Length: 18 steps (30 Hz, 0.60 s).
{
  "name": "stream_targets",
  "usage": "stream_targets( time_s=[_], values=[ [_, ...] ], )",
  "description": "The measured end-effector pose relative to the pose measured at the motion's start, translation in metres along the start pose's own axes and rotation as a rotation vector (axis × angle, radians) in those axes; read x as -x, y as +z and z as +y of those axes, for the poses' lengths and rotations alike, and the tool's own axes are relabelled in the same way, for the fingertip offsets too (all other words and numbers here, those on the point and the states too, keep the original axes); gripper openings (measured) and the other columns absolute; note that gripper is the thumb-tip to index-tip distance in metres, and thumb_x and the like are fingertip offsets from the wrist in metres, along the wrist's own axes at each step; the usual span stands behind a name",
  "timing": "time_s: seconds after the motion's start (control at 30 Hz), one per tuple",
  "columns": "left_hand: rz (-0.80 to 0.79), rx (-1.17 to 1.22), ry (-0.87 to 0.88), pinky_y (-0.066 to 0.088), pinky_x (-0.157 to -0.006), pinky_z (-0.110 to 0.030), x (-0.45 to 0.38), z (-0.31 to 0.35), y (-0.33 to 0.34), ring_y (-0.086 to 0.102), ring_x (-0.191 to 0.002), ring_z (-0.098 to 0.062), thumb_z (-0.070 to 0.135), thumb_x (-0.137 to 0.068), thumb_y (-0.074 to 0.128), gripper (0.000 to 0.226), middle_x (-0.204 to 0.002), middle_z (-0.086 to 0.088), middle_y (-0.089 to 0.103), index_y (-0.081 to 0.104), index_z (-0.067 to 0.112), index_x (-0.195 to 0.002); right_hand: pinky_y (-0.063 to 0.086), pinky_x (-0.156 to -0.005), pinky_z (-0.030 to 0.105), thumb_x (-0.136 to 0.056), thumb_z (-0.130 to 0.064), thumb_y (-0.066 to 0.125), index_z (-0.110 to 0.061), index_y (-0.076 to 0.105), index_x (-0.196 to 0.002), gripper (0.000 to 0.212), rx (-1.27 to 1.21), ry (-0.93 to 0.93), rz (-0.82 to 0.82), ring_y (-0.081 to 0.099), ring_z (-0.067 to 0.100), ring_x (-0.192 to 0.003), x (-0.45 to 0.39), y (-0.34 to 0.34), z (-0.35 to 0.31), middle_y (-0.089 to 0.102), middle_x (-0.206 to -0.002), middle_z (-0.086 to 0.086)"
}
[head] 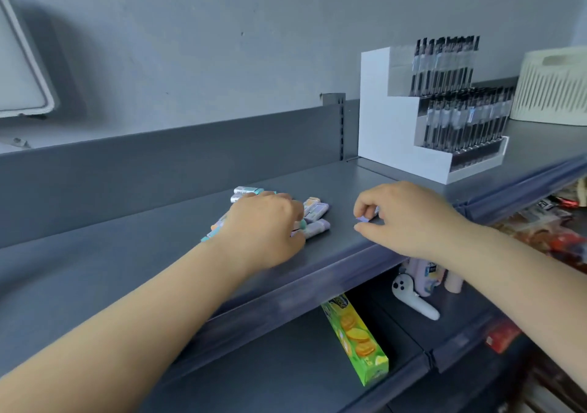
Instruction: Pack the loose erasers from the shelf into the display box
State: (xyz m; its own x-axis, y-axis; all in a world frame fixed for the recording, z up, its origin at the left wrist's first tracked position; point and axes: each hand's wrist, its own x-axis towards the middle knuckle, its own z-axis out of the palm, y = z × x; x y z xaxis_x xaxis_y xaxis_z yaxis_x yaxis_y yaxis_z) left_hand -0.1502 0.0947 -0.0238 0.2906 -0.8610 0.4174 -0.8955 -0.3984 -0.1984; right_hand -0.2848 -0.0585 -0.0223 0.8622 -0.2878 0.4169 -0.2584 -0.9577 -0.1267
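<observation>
1. Head view: a dark grey shelf [133, 222] runs across the frame, with both bare hands reaching onto it.
2. The loose erasers [313, 214] lie in a small pile on the shelf surface, left of centre; their wrappers are pastel purple, teal and orange.
3. The left hand [265, 227] lies on top of the pile with fingers curled down over several erasers. Whether it has actually closed on any of them cannot be told.
4. The right hand [405, 217] rests near the front edge of the shelf, just right of the pile. Its thumb and fingers pinch a small purple eraser [363, 219].
5. A white stepped display stand [390, 127] holding rows of black pens [467, 117] stands further right on the shelf.
6. A cream slatted basket [552, 89] sits beyond the stand.
7. A green biscuit box [357, 339] lies on the lower shelf.
</observation>
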Motion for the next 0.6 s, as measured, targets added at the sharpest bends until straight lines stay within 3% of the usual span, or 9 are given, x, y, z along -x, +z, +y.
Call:
stream_targets(
  time_s=[0.2, 0.3, 0.47, 0.6],
  values=[
    [-0.068, 0.073, 0.003, 0.035, -0.073, -0.025, -0.049, -0.004, 0.008, 0.057, -0.097, -0.02, 0.041, -0.088, 0.045, 0.03, -0.11, 0.007, 0.062, 0.057, 0.026, -0.11, 0.046, -0.075, 0.03, -0.077, -0.036, 0.066, -0.033, 0.06, -0.088, 0.013, -0.062, -0.028, -0.147, 0.051, 0.009, -0.082, -0.038, 0.003, 0.041, 0.058, -0.086, -0.016],
    [-0.137, 0.092, -0.002, 0.038, -0.07, -0.025, -0.068, -0.007, 0.014, 0.053, -0.084, -0.018, 0.043, -0.087, 0.048, 0.026, -0.097, 0.011, 0.059, 0.058, 0.029, -0.106, 0.047, -0.08, 0.029, -0.071, -0.04, 0.071, -0.037, 0.058, -0.084, 0.019, -0.163, -0.083, -0.292, 0.054, 0.01, -0.086, -0.057, 0.004, 0.061, 0.056, -0.085, -0.017],
    [-0.249, 0.132, -0.054, 0.04, -0.065, -0.025, -0.088, -0.006, 0.027, 0.05, -0.075, -0.014, 0.045, -0.085, 0.051, 0.023, -0.089, 0.012, 0.061, 0.06, 0.029, -0.1, 0.041, -0.072, 0.016, -0.069, -0.044, 0.07, -0.038, 0.063, -0.091, 0.024, -0.261, -0.145, -0.437, 0.054, 0.004, -0.093, -0.076, 0.007, 0.087, 0.059, -0.093, -0.017],
    [-0.307, 0.111, -0.083, 0.036, -0.065, -0.023, -0.098, 0.0, 0.032, 0.048, -0.078, -0.013, 0.039, -0.086, 0.051, 0.021, -0.091, 0.012, 0.058, 0.058, 0.03, -0.103, 0.043, -0.082, 0.021, -0.074, -0.038, 0.07, -0.036, 0.065, -0.095, 0.022, -0.275, -0.223, -0.518, 0.055, 0.003, -0.094, -0.09, 0.014, 0.099, 0.06, -0.095, -0.017]
  ],
)
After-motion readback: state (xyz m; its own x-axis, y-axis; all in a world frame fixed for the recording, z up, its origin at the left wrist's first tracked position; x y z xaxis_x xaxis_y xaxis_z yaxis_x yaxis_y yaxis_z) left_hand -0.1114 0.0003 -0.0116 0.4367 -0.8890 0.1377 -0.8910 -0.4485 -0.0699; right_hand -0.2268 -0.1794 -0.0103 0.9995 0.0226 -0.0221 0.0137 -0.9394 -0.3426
